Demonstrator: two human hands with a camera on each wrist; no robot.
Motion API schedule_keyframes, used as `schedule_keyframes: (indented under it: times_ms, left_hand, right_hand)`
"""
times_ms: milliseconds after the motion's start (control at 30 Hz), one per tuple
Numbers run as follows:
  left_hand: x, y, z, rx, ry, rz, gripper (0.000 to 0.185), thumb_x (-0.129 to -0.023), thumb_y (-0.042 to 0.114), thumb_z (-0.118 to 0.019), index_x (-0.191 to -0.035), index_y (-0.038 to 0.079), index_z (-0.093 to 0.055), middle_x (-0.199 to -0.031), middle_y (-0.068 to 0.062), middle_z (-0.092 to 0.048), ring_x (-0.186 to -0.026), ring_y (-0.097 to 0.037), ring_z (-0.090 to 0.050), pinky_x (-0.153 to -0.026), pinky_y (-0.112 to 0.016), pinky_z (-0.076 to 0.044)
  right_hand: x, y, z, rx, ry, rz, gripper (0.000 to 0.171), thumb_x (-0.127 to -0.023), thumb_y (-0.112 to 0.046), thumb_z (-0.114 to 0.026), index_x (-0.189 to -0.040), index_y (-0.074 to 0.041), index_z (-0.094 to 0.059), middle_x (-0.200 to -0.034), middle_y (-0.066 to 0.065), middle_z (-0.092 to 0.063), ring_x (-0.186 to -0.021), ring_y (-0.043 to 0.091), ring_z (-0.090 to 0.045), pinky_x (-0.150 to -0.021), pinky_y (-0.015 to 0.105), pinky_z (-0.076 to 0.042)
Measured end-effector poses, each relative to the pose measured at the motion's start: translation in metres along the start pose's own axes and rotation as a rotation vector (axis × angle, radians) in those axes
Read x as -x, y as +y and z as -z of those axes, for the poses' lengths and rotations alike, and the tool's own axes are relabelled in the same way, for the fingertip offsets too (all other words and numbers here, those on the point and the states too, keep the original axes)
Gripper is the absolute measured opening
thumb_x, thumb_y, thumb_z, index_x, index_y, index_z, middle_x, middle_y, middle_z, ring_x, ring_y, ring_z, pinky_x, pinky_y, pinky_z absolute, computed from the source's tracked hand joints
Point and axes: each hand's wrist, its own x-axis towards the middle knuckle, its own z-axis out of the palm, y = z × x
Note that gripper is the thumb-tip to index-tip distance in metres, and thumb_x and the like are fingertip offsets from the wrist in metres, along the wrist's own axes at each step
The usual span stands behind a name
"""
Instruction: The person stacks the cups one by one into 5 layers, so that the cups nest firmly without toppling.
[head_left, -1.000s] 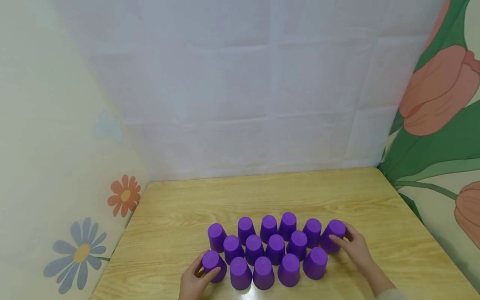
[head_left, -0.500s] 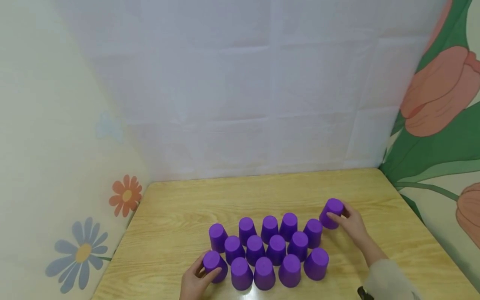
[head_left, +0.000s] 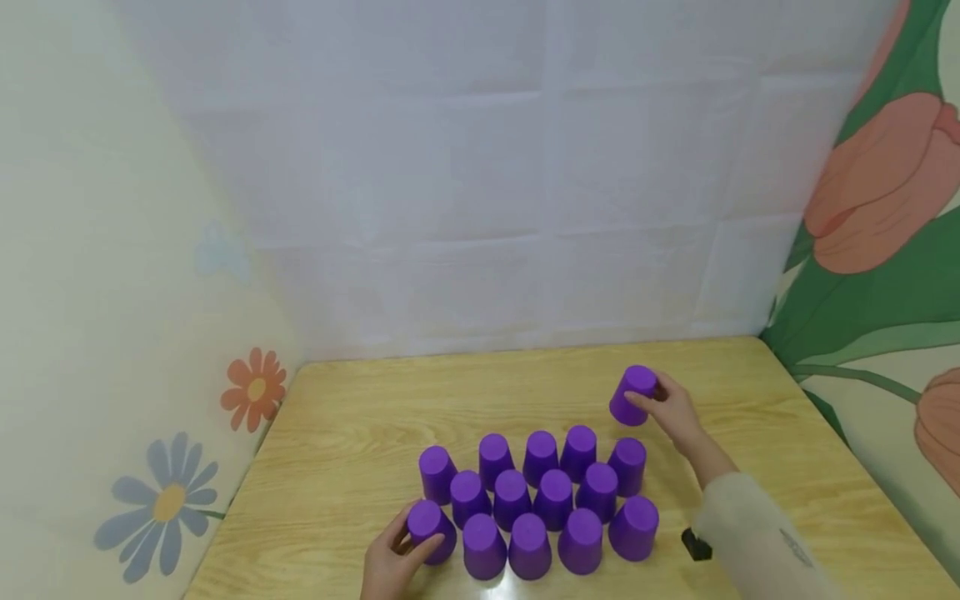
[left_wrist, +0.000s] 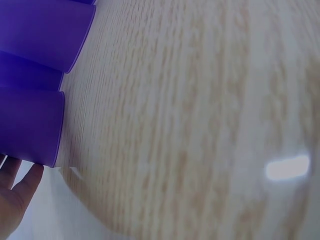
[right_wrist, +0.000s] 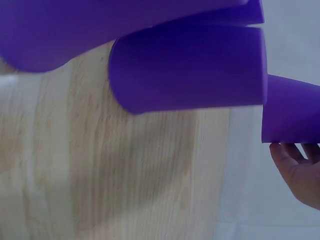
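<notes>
Cups (head_left: 553,504), purple, smooth, tapered and upside down, stand clustered in rows on your yellowish wood-grain table (head_left: 360,417). Your right hand (head_left: 677,417) grips one purple cup (head_left: 628,410), raised behind the back row's right end; your left hand (head_left: 392,557) curls round the front row's leftmost cup (head_left: 429,525).

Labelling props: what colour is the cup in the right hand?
The cup in the right hand is purple, clearest in the head view.

On my feed I get a decorated indoor corner, home or classroom I can't tell: wood-grain table (head_left: 360,408), creased white backdrop (head_left: 480,167), cartoon daisies (head_left: 168,504) and tulips (head_left: 873,196) on the side walls (head_left: 67,250).
</notes>
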Motion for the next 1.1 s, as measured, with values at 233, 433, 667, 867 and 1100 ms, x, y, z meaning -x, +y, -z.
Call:
schedule_keyframes:
  times_ms: [233, 433, 667, 867, 1100]
  left_hand:
    - [0.002, 0.001, 0.002, 0.0, -0.004, 0.004, 0.056, -0.077, 0.019, -0.075, -0.126, 0.001, -0.056, -0.123, -0.02, -0.06, -0.098, 0.001, -0.058, -0.085, -0.019, -0.053]
    - [0.004, 0.004, 0.001, -0.003, -0.021, 0.037, 0.059, -0.078, 0.024, -0.075, -0.128, 0.0, -0.054, -0.125, -0.022, -0.058, -0.111, -0.031, -0.059, -0.086, -0.027, -0.054]
    - [0.002, 0.003, -0.001, 0.011, 0.01, 0.024, 0.062, -0.074, 0.017, -0.077, -0.129, 0.0, -0.053, -0.129, -0.021, -0.056, -0.1, 0.007, -0.054, -0.088, -0.019, -0.052]
    - [0.002, 0.003, -0.001, 0.038, 0.016, 0.012, 0.064, -0.074, 0.014, -0.078, -0.129, -0.001, -0.052, -0.13, -0.021, -0.054, -0.093, 0.021, -0.046, -0.088, -0.017, -0.051]
    - [0.003, 0.003, -0.001, 0.022, 0.011, 0.027, 0.064, -0.074, 0.016, -0.078, -0.13, 0.0, -0.051, -0.129, -0.021, -0.055, -0.103, -0.002, -0.059, -0.089, -0.022, -0.052]
  right_hand:
    - [-0.016, -0.015, -0.023, -0.051, -0.05, 0.009, 0.053, -0.086, -0.016, -0.065, -0.131, 0.004, -0.046, -0.125, 0.028, -0.054, -0.11, 0.03, -0.055, -0.099, 0.04, -0.047]
    - [-0.026, -0.024, -0.035, -0.057, -0.067, 0.018, 0.054, -0.084, -0.011, -0.066, -0.131, 0.006, -0.045, -0.125, 0.03, -0.053, -0.116, 0.04, -0.051, -0.102, 0.046, -0.044]
    - [-0.037, -0.032, -0.048, -0.076, -0.096, -0.012, 0.056, -0.084, -0.011, -0.065, -0.133, 0.006, -0.043, -0.129, 0.032, -0.049, -0.12, 0.042, -0.048, -0.105, 0.049, -0.04]
    - [-0.045, -0.037, -0.062, -0.141, -0.146, -0.023, 0.056, -0.084, -0.008, -0.064, -0.134, 0.005, -0.041, -0.133, 0.032, -0.045, -0.125, 0.044, -0.043, -0.106, 0.051, -0.038]
    - [-0.048, -0.036, -0.079, -0.188, -0.185, -0.031, 0.055, -0.083, -0.003, -0.063, -0.133, 0.007, -0.041, -0.133, 0.034, -0.044, -0.125, 0.047, -0.042, -0.102, 0.052, -0.042]
